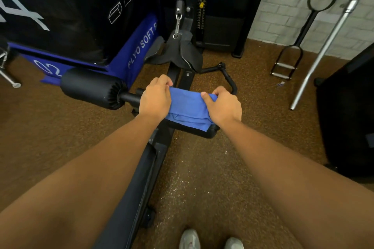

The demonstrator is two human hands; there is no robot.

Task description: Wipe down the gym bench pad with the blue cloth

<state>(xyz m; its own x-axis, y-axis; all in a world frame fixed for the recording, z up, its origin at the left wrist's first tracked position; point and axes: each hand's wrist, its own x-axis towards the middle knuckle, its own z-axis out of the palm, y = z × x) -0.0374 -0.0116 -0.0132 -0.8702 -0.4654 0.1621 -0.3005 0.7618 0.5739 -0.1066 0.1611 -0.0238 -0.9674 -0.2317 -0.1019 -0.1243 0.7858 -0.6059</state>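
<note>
The blue cloth [189,110] is draped over a black roller pad [210,132] at the end of the bench frame. Only the roller's lower right end shows under the cloth. My left hand [155,98] grips the cloth's left edge, fingers curled over its far side. My right hand [224,107] grips the cloth's right edge, thumb on top. A second black roller pad [91,87] sticks out to the left on the same bar. The long black bench pad [131,198] runs toward me under my left forearm.
A black and blue plyo soft box [129,50] stands at the back left. A cable machine with a handle attachment [178,26] is straight ahead. A silver barbell [327,40] and a black bar attachment [293,46] lean on the brick wall. Brown rubber floor [232,168]; my shoes [210,240] below.
</note>
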